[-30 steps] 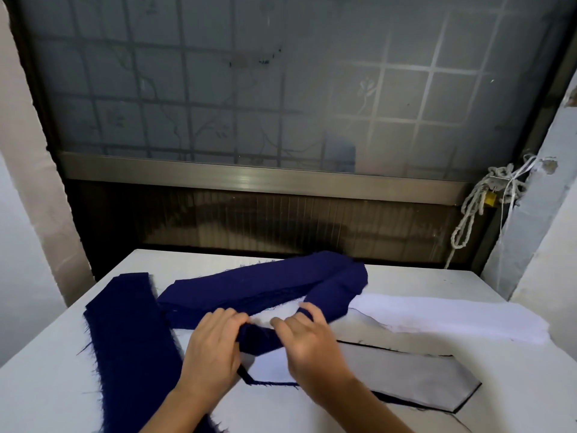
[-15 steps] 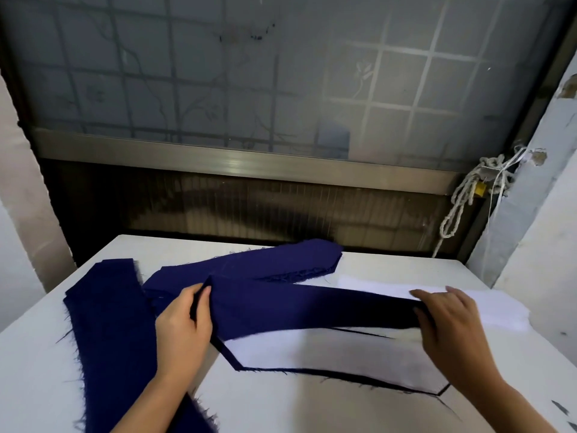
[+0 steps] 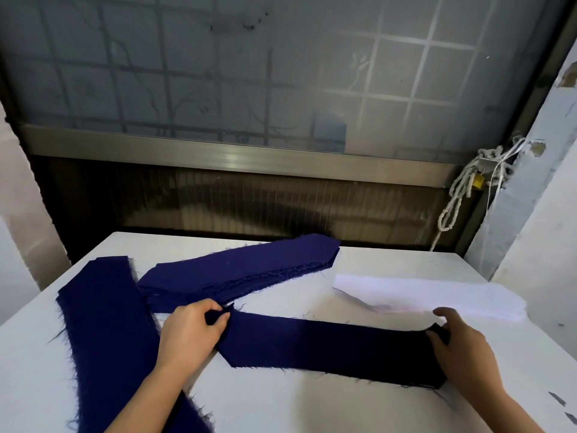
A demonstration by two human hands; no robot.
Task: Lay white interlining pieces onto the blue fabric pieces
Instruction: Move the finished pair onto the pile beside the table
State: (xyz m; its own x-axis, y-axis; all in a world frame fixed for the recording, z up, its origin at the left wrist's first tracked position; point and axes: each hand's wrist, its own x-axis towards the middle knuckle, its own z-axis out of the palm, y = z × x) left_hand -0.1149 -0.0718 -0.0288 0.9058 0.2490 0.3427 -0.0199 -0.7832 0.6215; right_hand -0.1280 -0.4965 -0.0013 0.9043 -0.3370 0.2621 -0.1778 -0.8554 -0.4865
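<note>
Tabletop (image 3: 281,401) white | blue piece (image 3: 327,348) now spread flat, lifted a moment ago | left hand (image 3: 190,332) grip pinches its left end, right hand (image 3: 462,348) apparently its right | interlining (image 3: 437,295) just beyond, due next.

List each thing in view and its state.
Spread blue piece: flat on the table, held at both ends.
Left hand: pinches its left end.
Right hand: grips its right end.
Blue stack: lying flat behind.
Long blue strip: lying flat at left.
White interlining: lying flat, not on any blue piece.
</note>
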